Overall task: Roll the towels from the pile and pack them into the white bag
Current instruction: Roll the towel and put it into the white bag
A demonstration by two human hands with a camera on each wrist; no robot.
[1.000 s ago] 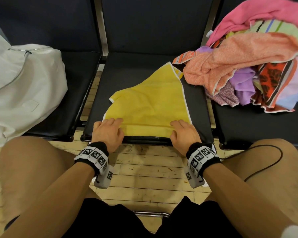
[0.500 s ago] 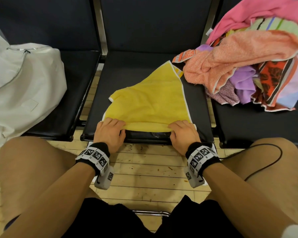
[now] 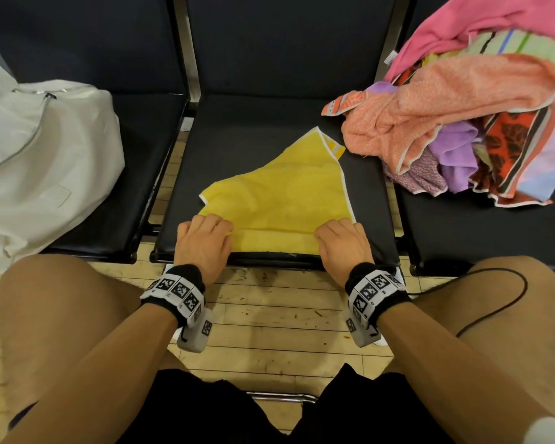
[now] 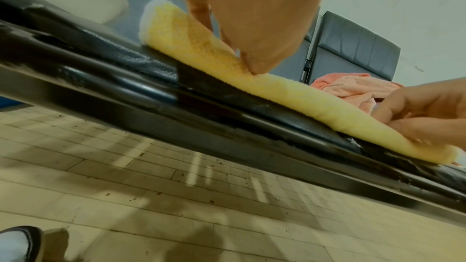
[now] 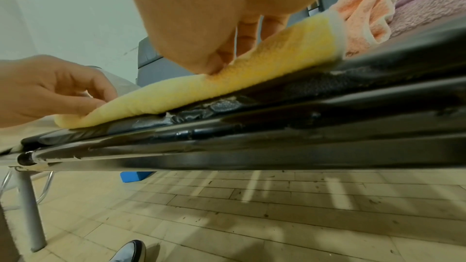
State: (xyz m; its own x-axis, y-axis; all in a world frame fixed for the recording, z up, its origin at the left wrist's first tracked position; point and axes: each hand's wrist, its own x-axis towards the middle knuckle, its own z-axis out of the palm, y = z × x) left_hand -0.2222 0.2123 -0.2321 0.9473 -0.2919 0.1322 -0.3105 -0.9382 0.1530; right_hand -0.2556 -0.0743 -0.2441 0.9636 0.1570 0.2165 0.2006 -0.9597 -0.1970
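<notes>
A yellow towel [image 3: 289,193] with white trim lies on the middle black seat [image 3: 253,136], its near edge turned into a low roll [image 4: 277,93]. My left hand [image 3: 205,233] grips the roll's left end, fingers curled over it and thumb behind. At the roll's right end [image 5: 277,53], my right hand [image 3: 340,238] grips it the same way. The far corner of the towel still lies flat, pointing toward the pile of towels [image 3: 462,123] on the right seat. The white bag [image 3: 39,161] sits on the left seat.
An orange towel [image 3: 430,100] from the pile spills over onto the middle seat close to the yellow towel's far corner. Seat backs rise behind all three seats. My bare knees flank the seat's front edge over a wooden floor [image 3: 269,315].
Both hands have rolled the towel's near edge away from me, from flat at the seat's front edge into a thicker roll. The flat part is shorter.
</notes>
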